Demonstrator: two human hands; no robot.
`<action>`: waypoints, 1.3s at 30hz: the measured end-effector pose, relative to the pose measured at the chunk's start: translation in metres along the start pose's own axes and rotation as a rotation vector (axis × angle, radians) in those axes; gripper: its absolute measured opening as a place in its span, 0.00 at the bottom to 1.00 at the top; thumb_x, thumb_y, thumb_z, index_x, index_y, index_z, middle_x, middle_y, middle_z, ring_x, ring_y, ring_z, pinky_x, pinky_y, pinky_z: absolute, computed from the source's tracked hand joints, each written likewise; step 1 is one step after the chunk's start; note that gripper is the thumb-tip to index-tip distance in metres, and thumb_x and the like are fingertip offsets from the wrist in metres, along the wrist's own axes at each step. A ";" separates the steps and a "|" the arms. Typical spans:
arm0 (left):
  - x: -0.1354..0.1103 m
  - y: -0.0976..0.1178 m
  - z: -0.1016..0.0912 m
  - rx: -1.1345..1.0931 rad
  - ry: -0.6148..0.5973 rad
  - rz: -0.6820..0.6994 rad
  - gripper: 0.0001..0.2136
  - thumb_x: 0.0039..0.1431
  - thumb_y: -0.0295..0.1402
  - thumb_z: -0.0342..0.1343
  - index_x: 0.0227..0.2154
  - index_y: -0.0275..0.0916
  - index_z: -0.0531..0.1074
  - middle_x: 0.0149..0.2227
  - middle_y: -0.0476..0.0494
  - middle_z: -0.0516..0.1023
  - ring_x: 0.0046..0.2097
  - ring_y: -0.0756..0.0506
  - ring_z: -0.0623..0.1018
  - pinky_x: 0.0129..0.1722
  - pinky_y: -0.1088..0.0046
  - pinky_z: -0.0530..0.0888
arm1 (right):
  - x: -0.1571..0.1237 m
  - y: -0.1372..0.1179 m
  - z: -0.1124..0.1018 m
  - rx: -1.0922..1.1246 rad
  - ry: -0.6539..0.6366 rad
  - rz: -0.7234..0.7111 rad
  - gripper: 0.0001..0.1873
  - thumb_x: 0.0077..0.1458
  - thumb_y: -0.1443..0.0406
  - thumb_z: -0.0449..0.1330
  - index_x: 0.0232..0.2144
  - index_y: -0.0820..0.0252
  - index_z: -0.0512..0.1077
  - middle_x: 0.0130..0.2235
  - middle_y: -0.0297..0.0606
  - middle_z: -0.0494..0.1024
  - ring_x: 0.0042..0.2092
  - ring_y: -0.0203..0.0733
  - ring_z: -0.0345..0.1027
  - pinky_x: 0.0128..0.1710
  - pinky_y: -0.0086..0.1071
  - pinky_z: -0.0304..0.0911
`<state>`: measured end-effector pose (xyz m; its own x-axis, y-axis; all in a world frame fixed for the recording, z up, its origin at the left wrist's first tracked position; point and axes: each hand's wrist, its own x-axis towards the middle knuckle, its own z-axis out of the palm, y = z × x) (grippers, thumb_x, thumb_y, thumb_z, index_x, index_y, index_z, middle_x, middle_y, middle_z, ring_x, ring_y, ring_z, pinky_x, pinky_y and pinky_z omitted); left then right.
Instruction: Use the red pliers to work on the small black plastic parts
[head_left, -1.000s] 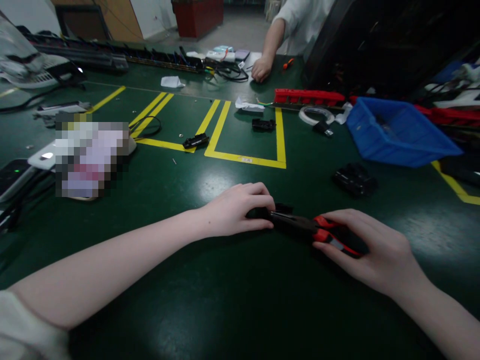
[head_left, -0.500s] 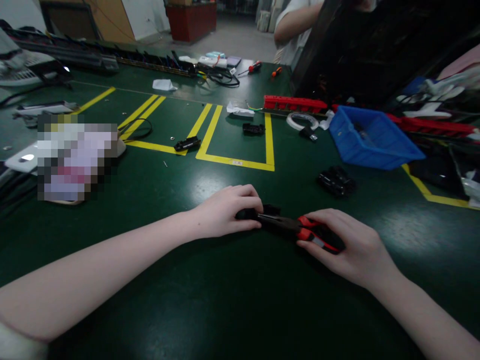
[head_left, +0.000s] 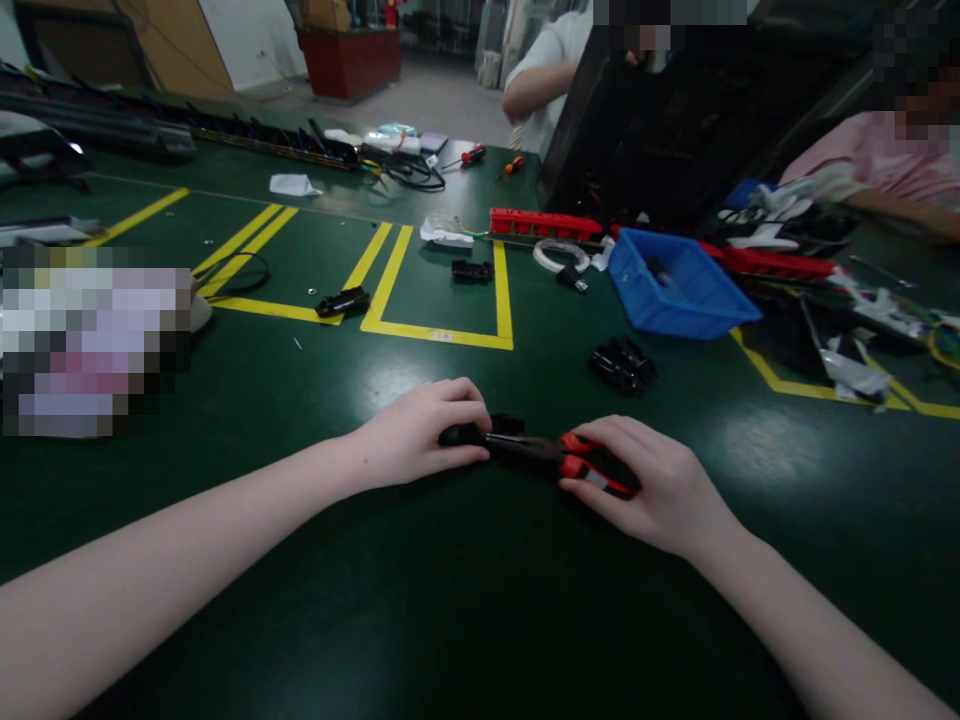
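My left hand (head_left: 439,430) is closed around a small black part (head_left: 461,435), most of it hidden by the fingers. Red-and-black long-nose pliers (head_left: 592,470) lie in the grip of my right hand (head_left: 652,480), their jaws pointing left and reaching the black part at my left fingertips. Whether the jaws pinch the part I cannot make out. Behind the jaws shows more black material (head_left: 508,424), dim against the green table (head_left: 465,600). Beyond my right hand sits a small heap of glossy black parts (head_left: 622,363).
A blue bin (head_left: 675,300) stands at back right, beside red strips (head_left: 544,222) and a white coil (head_left: 559,256). Two black parts (head_left: 472,271) lie near yellow tape outlines. A blurred-out object (head_left: 97,350) is at left. People are across the table near a large black panel (head_left: 675,120).
The view has swung rightward, so everything appears shifted left, and a person in pink now shows at right. Both hands keep the same hold, pliers against the black part.
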<state>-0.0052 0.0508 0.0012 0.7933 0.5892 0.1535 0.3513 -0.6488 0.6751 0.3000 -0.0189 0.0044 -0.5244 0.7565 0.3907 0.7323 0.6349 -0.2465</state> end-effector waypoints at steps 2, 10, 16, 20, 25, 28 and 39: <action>0.000 0.000 0.000 0.002 0.000 0.000 0.06 0.66 0.33 0.61 0.43 0.40 0.75 0.49 0.43 0.74 0.49 0.42 0.77 0.49 0.62 0.75 | -0.001 0.001 0.000 -0.016 0.008 -0.012 0.16 0.63 0.54 0.63 0.47 0.57 0.72 0.42 0.43 0.81 0.40 0.45 0.77 0.36 0.37 0.74; 0.001 -0.002 0.001 -0.020 -0.001 -0.003 0.06 0.66 0.33 0.62 0.44 0.39 0.75 0.49 0.42 0.74 0.49 0.42 0.76 0.50 0.60 0.75 | 0.004 -0.001 -0.006 -0.177 0.010 -0.123 0.16 0.63 0.56 0.63 0.47 0.61 0.71 0.40 0.46 0.81 0.39 0.48 0.77 0.35 0.40 0.73; 0.001 -0.002 0.000 -0.022 0.004 -0.004 0.06 0.66 0.33 0.63 0.44 0.39 0.75 0.49 0.43 0.74 0.49 0.42 0.77 0.49 0.61 0.74 | 0.004 0.000 -0.004 -0.131 0.017 -0.123 0.16 0.63 0.58 0.65 0.48 0.61 0.71 0.40 0.46 0.81 0.39 0.47 0.76 0.35 0.39 0.73; 0.001 -0.002 0.000 -0.018 0.010 0.006 0.06 0.66 0.33 0.63 0.44 0.39 0.75 0.49 0.43 0.74 0.49 0.43 0.77 0.48 0.62 0.74 | 0.005 0.000 -0.004 -0.055 0.032 -0.088 0.15 0.62 0.58 0.65 0.48 0.59 0.72 0.40 0.45 0.82 0.40 0.46 0.76 0.35 0.38 0.74; 0.001 -0.003 0.000 -0.018 0.008 0.015 0.07 0.66 0.33 0.62 0.44 0.38 0.75 0.49 0.42 0.74 0.49 0.43 0.76 0.48 0.62 0.74 | 0.005 0.000 -0.005 -0.020 -0.001 -0.052 0.15 0.61 0.58 0.65 0.48 0.57 0.73 0.40 0.44 0.82 0.39 0.48 0.77 0.35 0.40 0.74; 0.001 -0.003 0.000 -0.013 0.014 0.023 0.07 0.66 0.33 0.62 0.44 0.39 0.75 0.48 0.43 0.74 0.48 0.43 0.76 0.48 0.63 0.74 | 0.004 0.000 -0.004 -0.019 -0.015 -0.042 0.15 0.61 0.58 0.65 0.48 0.56 0.73 0.41 0.44 0.82 0.40 0.48 0.77 0.36 0.41 0.74; -0.001 -0.003 0.002 0.050 0.055 0.063 0.06 0.66 0.33 0.62 0.43 0.38 0.76 0.51 0.41 0.73 0.48 0.43 0.77 0.46 0.64 0.75 | 0.004 0.000 -0.002 -0.084 -0.007 -0.113 0.16 0.63 0.58 0.65 0.49 0.58 0.72 0.42 0.46 0.81 0.40 0.47 0.76 0.35 0.39 0.74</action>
<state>-0.0068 0.0513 -0.0025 0.7864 0.5714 0.2346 0.3271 -0.7074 0.6265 0.2986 -0.0159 0.0075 -0.6085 0.6821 0.4055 0.7020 0.7010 -0.1258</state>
